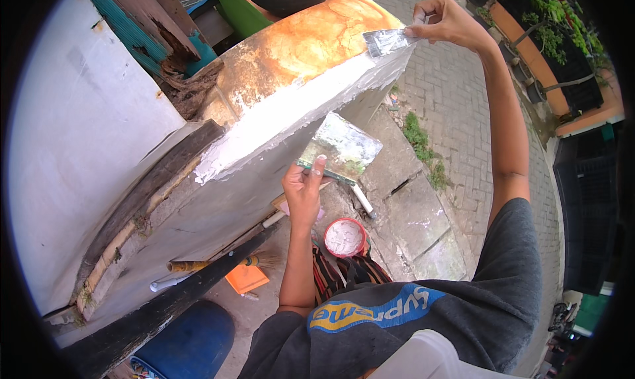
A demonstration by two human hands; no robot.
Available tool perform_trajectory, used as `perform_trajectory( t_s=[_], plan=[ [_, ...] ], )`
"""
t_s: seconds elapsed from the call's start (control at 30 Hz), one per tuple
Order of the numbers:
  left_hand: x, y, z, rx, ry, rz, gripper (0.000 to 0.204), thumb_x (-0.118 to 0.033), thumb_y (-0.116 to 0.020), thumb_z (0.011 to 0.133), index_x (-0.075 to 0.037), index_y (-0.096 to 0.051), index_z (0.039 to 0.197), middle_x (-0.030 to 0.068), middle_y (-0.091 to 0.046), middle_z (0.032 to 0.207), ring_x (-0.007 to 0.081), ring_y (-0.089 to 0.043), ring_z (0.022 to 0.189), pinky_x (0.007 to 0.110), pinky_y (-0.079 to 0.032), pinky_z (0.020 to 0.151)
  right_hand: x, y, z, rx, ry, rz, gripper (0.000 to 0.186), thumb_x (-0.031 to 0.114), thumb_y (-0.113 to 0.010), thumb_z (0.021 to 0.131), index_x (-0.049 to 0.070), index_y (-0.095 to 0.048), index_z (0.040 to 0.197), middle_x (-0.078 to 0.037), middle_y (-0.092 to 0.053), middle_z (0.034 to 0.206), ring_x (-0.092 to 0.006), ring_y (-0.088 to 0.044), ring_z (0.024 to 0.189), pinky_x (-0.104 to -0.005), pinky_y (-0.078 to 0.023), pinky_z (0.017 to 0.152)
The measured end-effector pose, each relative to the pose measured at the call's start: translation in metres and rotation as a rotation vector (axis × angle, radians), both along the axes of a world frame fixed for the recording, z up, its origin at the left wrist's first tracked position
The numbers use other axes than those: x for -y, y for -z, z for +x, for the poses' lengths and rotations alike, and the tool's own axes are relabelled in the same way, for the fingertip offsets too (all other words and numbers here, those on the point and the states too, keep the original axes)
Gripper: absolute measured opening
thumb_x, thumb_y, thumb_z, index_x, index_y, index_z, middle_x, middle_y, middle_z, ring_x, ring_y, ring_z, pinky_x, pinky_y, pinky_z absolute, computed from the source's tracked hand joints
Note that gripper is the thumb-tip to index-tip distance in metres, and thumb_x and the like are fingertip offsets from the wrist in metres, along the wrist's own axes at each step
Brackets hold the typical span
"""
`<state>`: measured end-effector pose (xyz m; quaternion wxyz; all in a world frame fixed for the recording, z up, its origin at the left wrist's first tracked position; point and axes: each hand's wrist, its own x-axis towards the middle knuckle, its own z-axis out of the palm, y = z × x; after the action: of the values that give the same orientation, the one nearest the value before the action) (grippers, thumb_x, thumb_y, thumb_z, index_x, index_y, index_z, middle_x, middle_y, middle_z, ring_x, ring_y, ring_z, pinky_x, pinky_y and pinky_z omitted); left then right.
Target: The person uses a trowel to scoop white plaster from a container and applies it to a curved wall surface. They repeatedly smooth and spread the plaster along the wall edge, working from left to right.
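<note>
Out at the far right end of the low wall, my right hand (pixel 450 25) pinches a putty knife (pixel 385 43) smeared with white. Its blade lies against the wall's top edge. A fresh-looking band of white putty (pixel 284 111) runs along that edge, below the orange-stained top (pixel 297 38). Closer in, my left hand (pixel 303 195) grips a flat rectangular board (pixel 344 144) by its near edge, thumb on top. White smears cover much of the board's face. Below it, near my legs, a pinkish-red tub (pixel 363 237) holds white putty.
A dark slanted pole (pixel 178 299), a yellow-handled brush (pixel 188 266), an orange flat piece (pixel 246 279) and a blue barrel (pixel 192 342) stand or lie at lower left. Rotten wood (pixel 175 55) adjoins the wall. Concrete slabs (pixel 420 210) and paving (pixel 456 108) stretch rightward.
</note>
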<state>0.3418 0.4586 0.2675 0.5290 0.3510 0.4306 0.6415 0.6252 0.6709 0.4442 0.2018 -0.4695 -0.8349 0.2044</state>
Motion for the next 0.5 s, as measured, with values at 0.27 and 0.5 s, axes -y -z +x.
perform_trajectory(
  t_s=[0.27,0.5],
  plan=[
    [-0.006,0.003,0.002,-0.021,0.016,-0.002,0.016,-0.014,-0.065,0.093,0.001,-0.064,0.095,0.0042,-0.066,0.083,0.0077,-0.062,0.072,0.026,-0.057,0.063,-0.004,-0.002,0.011,0.038,0.052,0.053,0.030,0.032,-0.079,0.079,0.008,-0.064,0.070,0.003,-0.057,0.062,-0.0022,-0.052,0.055,-0.0183,-0.040,0.047],
    [-0.011,0.003,0.002,-0.025,0.009,0.003,0.015,-0.014,-0.065,0.093,0.001,-0.064,0.094,0.0038,-0.065,0.081,0.0074,-0.061,0.070,0.026,-0.056,0.062,0.062,-0.023,-0.059,0.164,-0.017,0.310,0.032,0.032,-0.083,0.072,0.005,-0.067,0.075,0.001,-0.054,0.056,-0.0056,-0.047,0.049,-0.0232,-0.034,0.045]
  ],
)
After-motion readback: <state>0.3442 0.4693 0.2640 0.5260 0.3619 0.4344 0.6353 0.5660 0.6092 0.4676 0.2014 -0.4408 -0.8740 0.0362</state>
